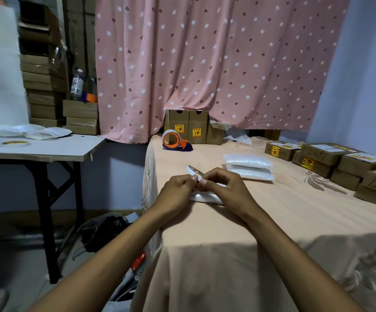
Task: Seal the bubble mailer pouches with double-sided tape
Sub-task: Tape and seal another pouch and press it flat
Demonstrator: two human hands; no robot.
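A white bubble mailer pouch (206, 196) lies on the peach-covered table (272, 217), mostly hidden under my hands. My left hand (178, 190) and my right hand (221, 185) meet over its far edge, fingertips pinched together on the flap; a thin strip seems to be between them, too small to tell. Two more white pouches (248, 168) are stacked to the right. A roll of double-sided tape (16, 143) lies on the white side table at left.
An orange packing tape dispenser (175, 140) sits at the table's back left, with upright cardboard boxes (187, 127) behind it. Labelled cartons (340, 163) are stacked along the right. The side table (47, 149) holds more pouches (29, 131). Bags litter the floor between tables.
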